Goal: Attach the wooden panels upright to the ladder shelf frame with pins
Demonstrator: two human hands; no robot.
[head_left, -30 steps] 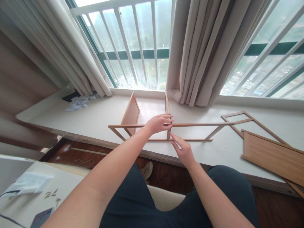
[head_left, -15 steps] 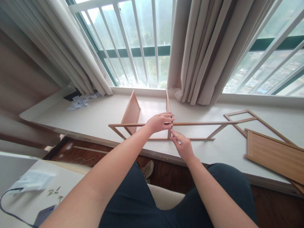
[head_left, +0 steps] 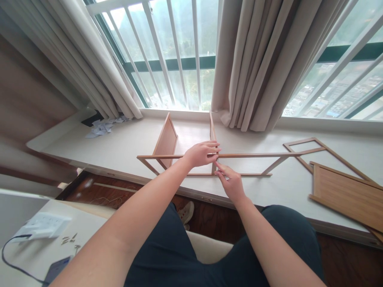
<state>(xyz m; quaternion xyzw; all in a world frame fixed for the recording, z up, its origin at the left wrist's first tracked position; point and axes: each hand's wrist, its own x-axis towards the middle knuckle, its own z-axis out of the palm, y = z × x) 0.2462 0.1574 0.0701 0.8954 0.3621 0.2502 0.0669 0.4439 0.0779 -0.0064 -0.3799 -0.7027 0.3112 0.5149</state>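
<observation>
A wooden frame [head_left: 251,155] stands on its side on the white sill, with one panel [head_left: 166,137] upright at its left and a second panel [head_left: 212,129] joined near its middle. My left hand [head_left: 199,154] is closed over the frame's upper rail where the middle panel meets it, fingers pointing right. Just below and to the right, my right hand [head_left: 231,182] pinches at that joint with thumb and forefinger. Something small and thin shows at its fingertips, too small to name.
On the sill's right lie a slatted wooden panel [head_left: 347,193] and another frame piece [head_left: 344,161]. Paper scraps [head_left: 101,128] are at the left. A side table [head_left: 56,255] holds several screws [head_left: 68,239], a power strip [head_left: 44,225] and a phone [head_left: 56,271]. Curtains [head_left: 254,67] hang behind.
Both hands stay at the same joint, with only a slight shift of the right fingers. The frame and panels hold their places; the view has moved a little.
</observation>
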